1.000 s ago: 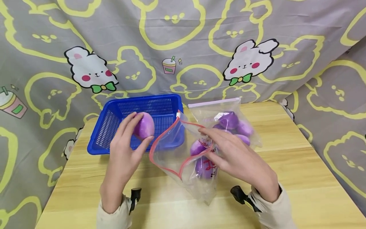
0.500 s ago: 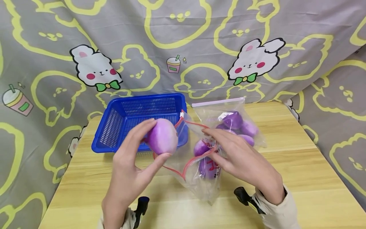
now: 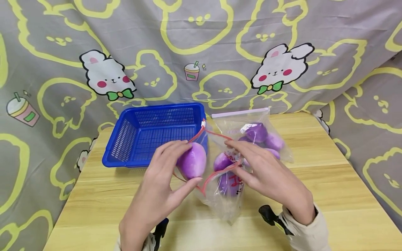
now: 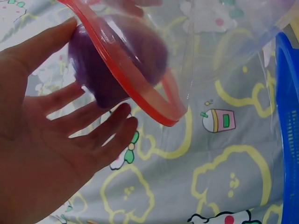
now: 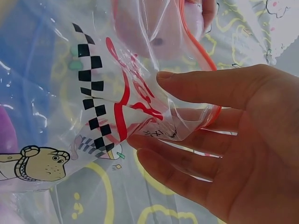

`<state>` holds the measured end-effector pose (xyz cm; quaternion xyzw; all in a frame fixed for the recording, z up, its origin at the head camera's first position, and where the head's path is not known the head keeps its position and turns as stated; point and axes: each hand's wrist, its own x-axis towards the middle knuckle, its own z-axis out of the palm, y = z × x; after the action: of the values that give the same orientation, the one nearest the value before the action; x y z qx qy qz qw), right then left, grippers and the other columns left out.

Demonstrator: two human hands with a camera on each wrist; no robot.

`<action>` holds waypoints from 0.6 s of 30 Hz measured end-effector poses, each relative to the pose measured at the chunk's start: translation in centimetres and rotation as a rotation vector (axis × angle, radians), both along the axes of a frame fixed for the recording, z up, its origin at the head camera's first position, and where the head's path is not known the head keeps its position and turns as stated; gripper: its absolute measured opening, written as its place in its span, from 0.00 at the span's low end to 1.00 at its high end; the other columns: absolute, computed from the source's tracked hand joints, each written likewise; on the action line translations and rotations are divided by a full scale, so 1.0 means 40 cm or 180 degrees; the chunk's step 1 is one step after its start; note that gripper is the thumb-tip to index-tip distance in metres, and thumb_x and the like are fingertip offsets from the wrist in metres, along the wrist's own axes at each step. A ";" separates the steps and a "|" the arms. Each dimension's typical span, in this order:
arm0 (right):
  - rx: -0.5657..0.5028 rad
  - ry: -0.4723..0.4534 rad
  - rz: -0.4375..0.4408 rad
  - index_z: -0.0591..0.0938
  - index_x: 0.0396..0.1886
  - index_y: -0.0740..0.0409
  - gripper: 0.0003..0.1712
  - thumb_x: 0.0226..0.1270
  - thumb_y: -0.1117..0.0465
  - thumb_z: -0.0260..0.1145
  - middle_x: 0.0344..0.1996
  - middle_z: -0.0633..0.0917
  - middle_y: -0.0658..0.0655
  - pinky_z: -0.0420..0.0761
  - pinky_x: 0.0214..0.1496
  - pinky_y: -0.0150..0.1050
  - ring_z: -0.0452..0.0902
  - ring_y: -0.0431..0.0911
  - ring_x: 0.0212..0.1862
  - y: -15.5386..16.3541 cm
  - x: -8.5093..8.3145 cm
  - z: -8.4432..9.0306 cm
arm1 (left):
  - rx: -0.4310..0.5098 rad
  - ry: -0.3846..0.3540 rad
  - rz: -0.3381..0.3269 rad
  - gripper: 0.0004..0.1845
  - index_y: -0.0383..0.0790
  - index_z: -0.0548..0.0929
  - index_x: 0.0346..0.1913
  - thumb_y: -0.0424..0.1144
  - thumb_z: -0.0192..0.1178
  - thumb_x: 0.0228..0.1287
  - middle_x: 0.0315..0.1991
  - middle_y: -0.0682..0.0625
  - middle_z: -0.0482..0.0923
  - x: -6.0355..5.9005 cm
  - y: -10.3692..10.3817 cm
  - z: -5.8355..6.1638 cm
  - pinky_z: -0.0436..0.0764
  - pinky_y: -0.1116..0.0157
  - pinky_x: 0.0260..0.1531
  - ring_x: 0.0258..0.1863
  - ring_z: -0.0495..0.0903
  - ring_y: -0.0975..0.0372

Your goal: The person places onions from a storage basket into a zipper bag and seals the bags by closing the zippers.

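Between the fingertips and thumb of my left hand point(image 3: 160, 188) is a rounded purple-and-white onion-shaped piece point(image 3: 193, 162), held at the mouth of a clear zip bag point(image 3: 220, 205). The bag's red edge point(image 4: 124, 77) crosses in front of this piece in the left wrist view. My right hand point(image 3: 270, 174) pinches the bag's right side, keeping the mouth spread. In the right wrist view, its thumb and fingers point(image 5: 187, 88) lie on either side of the printed film. Similar purple pieces point(image 3: 228, 183) show through the bag's wall.
A blue plastic basket point(image 3: 125, 162) stands at the back left of the wooden table point(image 3: 326, 195). Behind the right hand lies a second clear zip bag point(image 3: 226, 122) with several purple pieces. A patterned cloth point(image 3: 220, 42) hangs along the table's back.
My left hand has carried the purple onion-shaped piece from over the basket rightward to the red-edged bag's mouth. The right hand keeps its hold on the bag, nearly still.
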<state>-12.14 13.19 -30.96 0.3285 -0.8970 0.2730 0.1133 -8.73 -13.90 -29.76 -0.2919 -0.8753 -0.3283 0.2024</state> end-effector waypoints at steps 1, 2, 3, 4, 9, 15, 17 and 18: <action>-0.0005 0.0013 0.0002 0.72 0.69 0.59 0.34 0.65 0.58 0.70 0.53 0.83 0.54 0.82 0.50 0.42 0.79 0.43 0.47 0.000 0.000 0.000 | -0.0084 -0.0021 0.0005 0.35 0.40 0.74 0.66 0.47 0.73 0.57 0.65 0.47 0.73 0.000 -0.002 -0.002 0.71 0.56 0.65 0.67 0.66 0.53; -0.0007 0.0025 0.0006 0.72 0.69 0.59 0.34 0.65 0.57 0.70 0.52 0.83 0.53 0.82 0.49 0.42 0.79 0.42 0.46 0.000 -0.001 0.000 | -0.0160 -0.0045 0.0013 0.35 0.41 0.75 0.65 0.48 0.73 0.57 0.65 0.48 0.73 0.000 -0.004 -0.003 0.72 0.55 0.64 0.67 0.66 0.54; -0.0013 0.0040 0.0010 0.73 0.68 0.59 0.34 0.64 0.57 0.71 0.51 0.83 0.53 0.82 0.49 0.42 0.79 0.41 0.46 0.000 -0.001 0.000 | -0.0229 -0.0077 0.0028 0.34 0.42 0.75 0.65 0.48 0.74 0.56 0.64 0.49 0.73 0.001 -0.007 -0.005 0.71 0.55 0.65 0.67 0.66 0.55; -0.0017 0.0051 0.0011 0.73 0.68 0.59 0.34 0.64 0.56 0.71 0.50 0.84 0.52 0.82 0.48 0.42 0.79 0.40 0.46 0.000 -0.001 -0.001 | -0.0294 -0.0117 0.0053 0.34 0.43 0.75 0.65 0.48 0.74 0.56 0.64 0.50 0.74 0.002 -0.010 -0.005 0.72 0.54 0.64 0.67 0.66 0.55; -0.0028 0.0080 0.0025 0.73 0.68 0.58 0.34 0.65 0.55 0.71 0.52 0.84 0.51 0.81 0.49 0.42 0.79 0.40 0.46 -0.001 -0.001 -0.001 | -0.0515 -0.0384 0.0188 0.35 0.46 0.76 0.65 0.50 0.75 0.55 0.63 0.54 0.74 0.011 -0.025 -0.004 0.72 0.54 0.64 0.67 0.66 0.59; -0.0018 0.0029 0.0054 0.72 0.70 0.56 0.34 0.65 0.55 0.71 0.65 0.78 0.51 0.81 0.54 0.44 0.80 0.43 0.52 -0.002 0.001 0.001 | -0.0630 -0.0635 0.0240 0.34 0.48 0.73 0.68 0.53 0.71 0.60 0.65 0.54 0.72 0.019 -0.031 -0.004 0.73 0.54 0.64 0.67 0.67 0.60; -0.0022 0.0037 0.0055 0.72 0.69 0.57 0.34 0.65 0.56 0.71 0.62 0.79 0.52 0.81 0.53 0.43 0.80 0.42 0.50 -0.003 0.001 0.002 | -0.0652 -0.0647 0.0246 0.34 0.48 0.73 0.68 0.53 0.70 0.61 0.66 0.53 0.72 0.020 -0.031 -0.004 0.72 0.54 0.64 0.68 0.66 0.60; -0.0027 0.0041 0.0056 0.72 0.69 0.57 0.35 0.64 0.56 0.71 0.61 0.80 0.52 0.81 0.52 0.43 0.80 0.42 0.49 -0.003 0.001 0.003 | -0.0660 -0.0646 0.0249 0.34 0.48 0.73 0.69 0.54 0.69 0.61 0.66 0.53 0.71 0.020 -0.031 -0.004 0.72 0.54 0.65 0.68 0.66 0.60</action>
<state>-12.09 13.08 -30.85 0.3376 -0.8922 0.2757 0.1181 -7.91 -15.12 -29.91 -0.2422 -0.9311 -0.2558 0.0943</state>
